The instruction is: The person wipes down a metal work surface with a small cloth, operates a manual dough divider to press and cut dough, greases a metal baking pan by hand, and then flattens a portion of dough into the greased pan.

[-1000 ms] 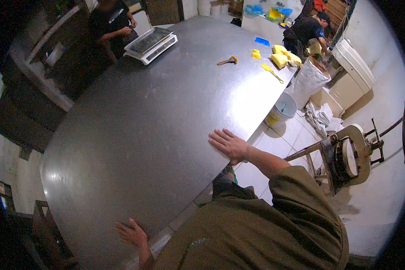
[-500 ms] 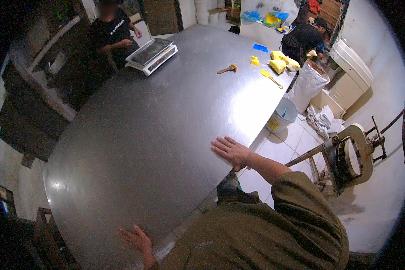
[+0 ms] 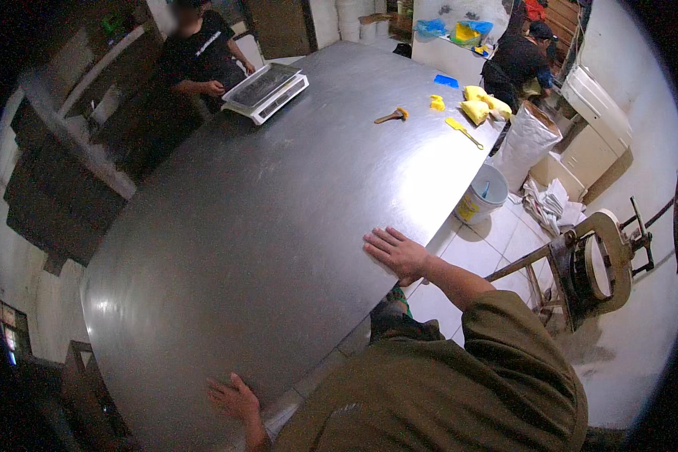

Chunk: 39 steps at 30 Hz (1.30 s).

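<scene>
My right hand (image 3: 399, 255) lies flat on the edge of a large metal table (image 3: 233, 226), fingers spread and holding nothing. Lower in the view, my left hand (image 3: 235, 399) rests on the same tabletop near its front edge, its fingers apart and empty. Toward the far end lie a wooden-handled brush (image 3: 392, 116), a yellow spatula (image 3: 465, 132) and a small yellow item (image 3: 437, 102) whose kind I cannot make out. Beside them sit yellow-filled bags (image 3: 476, 111) and a blue flat piece (image 3: 445, 80). All are well beyond my hands.
A white scale (image 3: 267, 94) stands at the table's far left edge, with a person (image 3: 203, 56) beside it. Another person (image 3: 516, 64) bends by a white sack (image 3: 527, 139). Right of the table are a bucket (image 3: 481, 197) and a metal machine on a stand (image 3: 595, 267).
The view has shifted slightly, so the table and its things sit a little farther right. The person by the scale has lowered a raised hand. Both my hands stay on the table.
</scene>
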Tool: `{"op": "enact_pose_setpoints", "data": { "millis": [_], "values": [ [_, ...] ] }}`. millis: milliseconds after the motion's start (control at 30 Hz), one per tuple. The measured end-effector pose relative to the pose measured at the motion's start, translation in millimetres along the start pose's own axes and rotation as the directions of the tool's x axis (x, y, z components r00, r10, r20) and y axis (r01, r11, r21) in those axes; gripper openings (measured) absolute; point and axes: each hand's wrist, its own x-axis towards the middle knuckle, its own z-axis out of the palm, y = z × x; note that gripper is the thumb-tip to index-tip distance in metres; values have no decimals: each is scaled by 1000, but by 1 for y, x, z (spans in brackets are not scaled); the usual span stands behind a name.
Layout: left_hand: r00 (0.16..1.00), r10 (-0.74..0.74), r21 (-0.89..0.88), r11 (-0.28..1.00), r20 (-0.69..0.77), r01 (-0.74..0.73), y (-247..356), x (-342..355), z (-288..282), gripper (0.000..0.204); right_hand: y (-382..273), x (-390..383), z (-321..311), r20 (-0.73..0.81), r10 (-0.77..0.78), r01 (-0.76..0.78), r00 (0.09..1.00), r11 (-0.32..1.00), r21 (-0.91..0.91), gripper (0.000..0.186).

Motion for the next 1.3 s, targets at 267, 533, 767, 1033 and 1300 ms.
{"op": "enact_pose_setpoints", "data": {
  "millis": [267,533,767,1033,1300],
  "values": [
    [997,-62,39,997,52,60,-7,11,18,89,-3,3,-4,44,24,-21,999,998,-66,156],
    [1000,5,-133,991,21,-2,-16,14,24,91,-15,12,-19,104,39,-28,994,994,-104,140],
    [1000,-4,-164,986,-27,0,-7,9,16,90,-7,8,-6,10,4,-3,1000,998,-62,139],
    [1000,-16,-81,997,4,17,-1,9,10,91,-10,7,-16,38,8,-6,999,999,-52,140],
    [1000,-14,-102,995,3,15,7,7,2,89,-7,3,-3,7,14,-13,1000,996,-88,143]
  ]
}}
